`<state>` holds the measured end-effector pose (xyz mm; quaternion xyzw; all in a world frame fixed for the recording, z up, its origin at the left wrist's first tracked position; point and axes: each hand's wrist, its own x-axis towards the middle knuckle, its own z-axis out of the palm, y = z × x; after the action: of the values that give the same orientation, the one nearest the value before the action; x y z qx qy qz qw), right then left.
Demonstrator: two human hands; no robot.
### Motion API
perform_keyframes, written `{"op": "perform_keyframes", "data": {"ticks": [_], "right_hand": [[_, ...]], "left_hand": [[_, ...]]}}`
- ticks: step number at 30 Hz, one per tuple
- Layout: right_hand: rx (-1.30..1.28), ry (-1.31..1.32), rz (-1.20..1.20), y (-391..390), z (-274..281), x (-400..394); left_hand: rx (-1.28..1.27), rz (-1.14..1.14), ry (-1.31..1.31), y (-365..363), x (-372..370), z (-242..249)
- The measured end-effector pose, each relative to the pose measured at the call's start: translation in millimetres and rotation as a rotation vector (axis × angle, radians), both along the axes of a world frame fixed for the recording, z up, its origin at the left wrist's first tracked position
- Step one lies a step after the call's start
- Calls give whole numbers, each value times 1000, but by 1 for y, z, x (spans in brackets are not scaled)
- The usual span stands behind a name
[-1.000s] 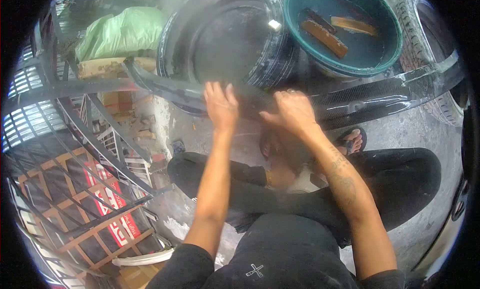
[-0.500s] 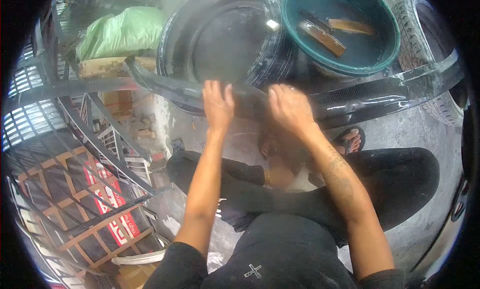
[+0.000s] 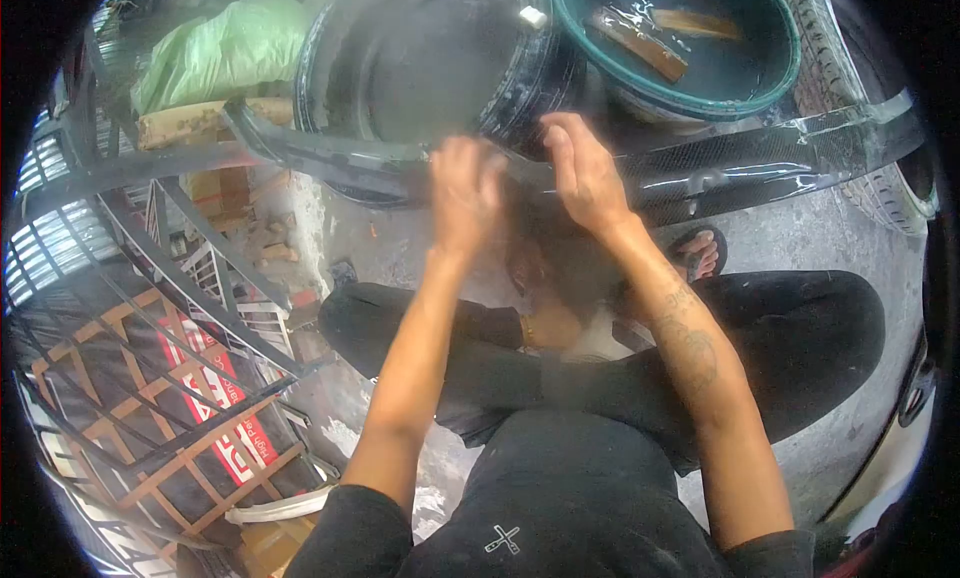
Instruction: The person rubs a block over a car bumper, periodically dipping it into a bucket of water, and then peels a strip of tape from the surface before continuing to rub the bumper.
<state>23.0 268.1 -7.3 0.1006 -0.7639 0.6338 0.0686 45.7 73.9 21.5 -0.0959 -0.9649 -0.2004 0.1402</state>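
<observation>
A long, curved, glossy black carbon-fibre strip (image 3: 750,178) runs across the view before me, its woven pattern showing on the right. The strip's surface looks wet on that side. Near its middle, my left hand (image 3: 463,188) is over the strip, fingers bent and smeared by motion; whether anything is under them is hidden. My right hand (image 3: 588,178) is closed around the strip's edge just to the right, with its thumb side up and the fingertips partly hidden. Beyond the hands lies a black tire (image 3: 320,78), close against the strip.
A green basin (image 3: 790,68) of water holds brown blocks (image 3: 640,43). A small white block (image 3: 533,18) rests on the tire. Another tire (image 3: 825,63) stands right. Metal grilles (image 3: 215,238) and a green plastic bag (image 3: 220,58) are left. My crossed legs (image 3: 790,358) are below.
My left hand has shifted right along the strip and nearer to me. The right hand has turned, its thumb side now facing up. The view has tilted slightly.
</observation>
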Motion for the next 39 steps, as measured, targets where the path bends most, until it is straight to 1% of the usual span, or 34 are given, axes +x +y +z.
{"op": "perform_keyframes", "data": {"ticks": [1, 2, 3, 5, 6, 7, 9, 10, 11, 13, 14, 15, 17, 19, 21, 22, 23, 25, 26, 27, 29, 30, 31, 33, 34, 36, 37, 39], "right_hand": [[2, -5, 0, -1, -1, 3], [-14, 0, -9, 0, 0, 4], [-32, 19, -20, 1, 0, -1], [-28, 16, -20, 2, -5, -3], [-40, 13, -14, 2, -5, -5], [-54, 3, -8, 0, -5, -4], [-45, -9, 4, -1, -4, -3], [-34, -15, 0, 1, -2, -2], [-30, -2, -10, 3, 0, -6], [-31, 11, -9, 1, -3, -3], [-37, 27, -9, 0, -5, -2], [-37, 24, 0, -1, -5, -2], [-28, 61, 3, 0, -4, -3], [-19, 58, 4, 5, -1, -4], [-4, 49, 0, 3, -1, -2], [0, 91, -4, 2, -4, -4], [-2, 93, 2, 3, -7, -5], [-19, 75, 13, 3, -5, -1], [-18, 91, 5, 3, -4, 0], [-19, 106, 9, 3, -1, 0], [-2, 66, 4, 3, 2, -2], [17, 80, -2, 2, -1, -2], [5, 75, -1, 1, 3, -2], [67, 49, 10, 0, 6, 0], [84, 94, -23, -3, 2, -1], [92, 133, -22, -3, -3, -5], [98, 163, -12, -3, -5, -3], [115, 151, 3, -5, -3, -3]], "left_hand": [[-20, 93, -11, -3, -6, 1], [-32, 132, 69, 8, -2, -5], [-21, 107, 156, 17, 9, -17], [120, 14, 4, 41, 34, -7], [134, -17, -18, 33, 33, -5], [96, -65, -26, 22, 22, -2], [12, 70, -8, 4, -1, 1], [13, 108, 51, 11, -1, -3], [18, 98, 63, 25, 4, -7], [127, 19, 63, 51, 34, -5], [148, -13, 18, 46, 34, -1], [148, -4, 15, 33, 27, -1], [0, 71, 27, 5, 0, -5], [17, 87, 50, 17, 0, -9], [57, 84, 103, 45, 29, -14], [181, 50, 21, 48, 38, -11], [179, 55, 23, 41, 29, -10], [-25, 50, 74, 5, 6, -11], [-84, 170, 113, -11, -6, -12], [-90, 220, 164, -25, -13, -9], [41, 371, 265, -38, -14, -9], [61, 377, 276, -34, -8, -3], [48, 378, 273, -34, -7, -10], [-27, 341, 274, -25, -3, -32], [18, 294, 219, -5, 6, -35], [108, 158, 112, 39, 21, -18], [107, 168, 109, 28, 19, -23], [-115, 181, 194, -14, 2, -27]]}}
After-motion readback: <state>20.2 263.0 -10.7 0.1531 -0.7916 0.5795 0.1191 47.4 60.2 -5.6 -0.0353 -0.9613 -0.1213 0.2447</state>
